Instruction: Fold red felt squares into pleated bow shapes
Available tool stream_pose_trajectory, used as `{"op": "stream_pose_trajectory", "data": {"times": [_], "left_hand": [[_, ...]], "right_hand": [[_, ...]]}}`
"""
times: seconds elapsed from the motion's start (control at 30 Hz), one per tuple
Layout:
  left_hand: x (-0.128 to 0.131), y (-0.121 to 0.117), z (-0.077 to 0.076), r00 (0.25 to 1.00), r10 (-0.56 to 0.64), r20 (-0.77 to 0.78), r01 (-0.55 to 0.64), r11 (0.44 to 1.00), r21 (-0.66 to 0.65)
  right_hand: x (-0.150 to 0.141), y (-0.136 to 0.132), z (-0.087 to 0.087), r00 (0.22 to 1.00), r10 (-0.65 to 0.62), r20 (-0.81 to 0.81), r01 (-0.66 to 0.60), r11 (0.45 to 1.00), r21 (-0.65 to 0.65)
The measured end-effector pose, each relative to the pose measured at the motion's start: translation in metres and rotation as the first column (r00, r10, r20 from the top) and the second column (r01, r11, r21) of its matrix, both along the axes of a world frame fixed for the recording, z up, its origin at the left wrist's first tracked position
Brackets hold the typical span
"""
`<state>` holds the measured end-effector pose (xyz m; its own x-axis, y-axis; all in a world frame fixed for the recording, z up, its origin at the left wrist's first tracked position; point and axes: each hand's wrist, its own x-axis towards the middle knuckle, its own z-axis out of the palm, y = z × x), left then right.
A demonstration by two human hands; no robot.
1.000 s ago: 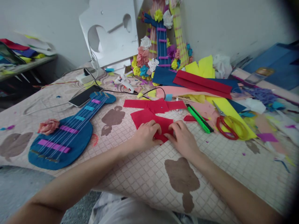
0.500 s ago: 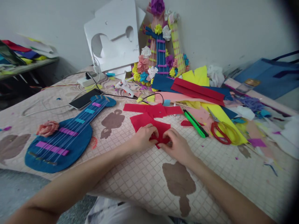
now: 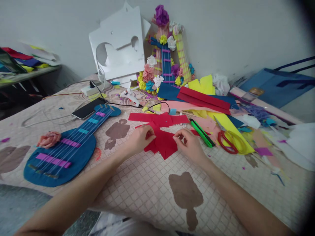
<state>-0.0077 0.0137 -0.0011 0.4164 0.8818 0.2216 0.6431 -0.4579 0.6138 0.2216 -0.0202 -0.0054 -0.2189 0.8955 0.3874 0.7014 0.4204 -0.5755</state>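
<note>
On worktop, inward of near edge: red paper | done: front point folded | remaining, seemingly: loose sides | left hand, right hand at its 2 sides; grips nearly together, clamping unclear | 1 red strip beyond

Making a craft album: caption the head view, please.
Left hand and right hand at red sheet, blue model guitar alongside.

A matt, paper-like finish is shown by the red sheet and the blue guitar shape. Glossy green plastic is seen on the cutter, smooth metal on the blades of the scissors, and smooth white, foam-like board on the cut-out panel.
</note>
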Motion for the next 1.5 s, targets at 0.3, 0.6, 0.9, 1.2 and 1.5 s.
{"op": "stream_pose_trajectory", "data": {"times": [0.3,0.6,0.9,1.2,1.5], "left_hand": [[0.002,-0.001,-0.006,0.998,-0.012,0.055,0.014,0.999,-0.032],[0.011,-0.007,-0.012,0.897,-0.111,0.428,0.282,0.89,-0.358],[0.029,0.003,-0.002,0.877,-0.151,0.456,0.375,0.808,-0.453],[0.032,0.025,0.01,0.822,-0.15,0.55,0.467,0.73,-0.499],[0.026,0.011,0.009,0.808,0.038,0.588,0.498,0.49,-0.715]], "right_hand": [[-0.006,0.055,-0.004,0.973,0.155,0.169,-0.106,0.958,-0.268],[0.016,0.024,-0.005,0.84,-0.031,-0.542,-0.265,0.848,-0.459],[0.025,-0.005,0.006,0.693,-0.145,-0.706,-0.309,0.826,-0.472],[0.025,-0.011,-0.004,0.673,-0.195,-0.714,-0.344,0.772,-0.534],[0.013,-0.02,-0.003,0.571,-0.387,-0.725,-0.193,0.794,-0.576]]}}
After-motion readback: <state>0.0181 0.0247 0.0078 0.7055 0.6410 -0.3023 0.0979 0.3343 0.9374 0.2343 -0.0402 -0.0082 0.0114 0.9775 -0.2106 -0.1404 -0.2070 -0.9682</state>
